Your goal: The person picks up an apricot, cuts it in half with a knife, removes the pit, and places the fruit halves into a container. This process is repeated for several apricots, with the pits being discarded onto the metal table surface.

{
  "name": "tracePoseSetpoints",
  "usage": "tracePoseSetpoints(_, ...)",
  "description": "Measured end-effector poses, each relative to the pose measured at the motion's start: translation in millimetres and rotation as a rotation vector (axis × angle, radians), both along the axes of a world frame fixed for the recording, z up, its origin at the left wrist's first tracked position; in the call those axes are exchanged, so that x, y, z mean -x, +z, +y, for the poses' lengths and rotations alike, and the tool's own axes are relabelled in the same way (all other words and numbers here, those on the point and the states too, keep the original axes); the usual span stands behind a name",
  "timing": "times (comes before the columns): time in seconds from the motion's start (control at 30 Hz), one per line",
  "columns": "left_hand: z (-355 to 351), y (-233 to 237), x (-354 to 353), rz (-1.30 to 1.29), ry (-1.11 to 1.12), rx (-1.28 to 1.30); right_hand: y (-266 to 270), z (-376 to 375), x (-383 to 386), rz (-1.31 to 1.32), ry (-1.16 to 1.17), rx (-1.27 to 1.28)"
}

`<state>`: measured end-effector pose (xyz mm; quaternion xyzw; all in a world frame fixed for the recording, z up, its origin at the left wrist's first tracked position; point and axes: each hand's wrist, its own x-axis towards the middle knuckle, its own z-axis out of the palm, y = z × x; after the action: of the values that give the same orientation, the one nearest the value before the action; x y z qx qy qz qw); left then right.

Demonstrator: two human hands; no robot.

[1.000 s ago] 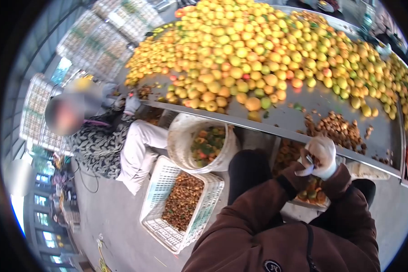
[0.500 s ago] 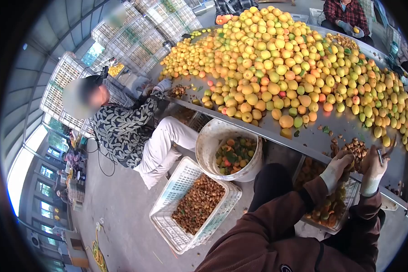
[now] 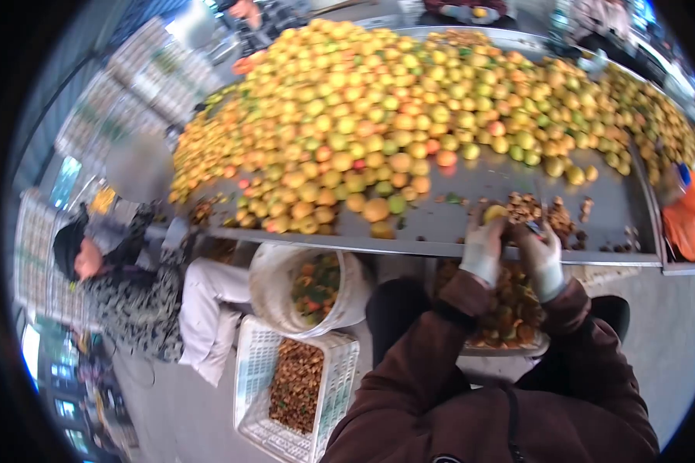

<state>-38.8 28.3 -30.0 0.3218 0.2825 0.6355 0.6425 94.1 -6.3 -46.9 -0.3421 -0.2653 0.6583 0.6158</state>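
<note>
My left hand [image 3: 484,245], in a pale glove with darker fingers, is closed on a yellow apricot [image 3: 495,212] above the near edge of the metal table. Close on its right, my right hand [image 3: 539,253] is gloved too, its fingers curled round a small metal tool [image 3: 533,227], mostly hidden and blurred. Just beyond both hands lies a small heap of brown apricot pits [image 3: 523,207]. Under them, below the table edge, a crate holds orange opened fruit [image 3: 510,309].
A large apricot pile [image 3: 363,116] covers much of the metal table [image 3: 471,179]. A white bucket [image 3: 266,289] and a crate [image 3: 247,378] of pits stand at my left. A co-worker [image 3: 139,309] sits beyond them. An orange bag [image 3: 687,220] is at the right.
My view has swung to the right, so the table and hands appear further left. The yellow apricot now shows in my left hand. Both hands remain close together.
</note>
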Motion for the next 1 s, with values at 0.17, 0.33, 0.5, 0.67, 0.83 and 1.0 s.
tracePoseSetpoints(0.17, 4.8, 32.2, 7.5, -0.053, -0.148, 0.331, 38.4, -8.7, 17.3, -0.487, -0.148, 0.053)
tracePoseSetpoints(0.33, 7.3, 47.0, 5.6, 0.027, -0.149, 0.317, 71.4, -20.5, 7.5, -0.629, -0.239, 0.096)
tracePoseSetpoints(0.5, 13.6, 40.9, -8.2, 0.104, -0.076, 0.348, 85.5, -25.6, -6.0, -0.6, -0.227, 0.189)
tracePoseSetpoints(0.67, 32.1, 11.4, -19.9, 0.271, 0.171, 0.132, 83.7, -27.6, -23.0, -0.629, -0.236, 0.223)
tracePoseSetpoints(0.83, 13.7, 34.3, -8.0, 0.108, -0.048, 0.111, 75.3, -26.5, -38.9, -0.553, -0.254, 0.199)
tracePoseSetpoints(1.0, -17.4, 30.6, 0.7, 0.535, -0.566, -0.067, 77.8, -29.1, -43.7, -0.555, -0.231, 0.182)
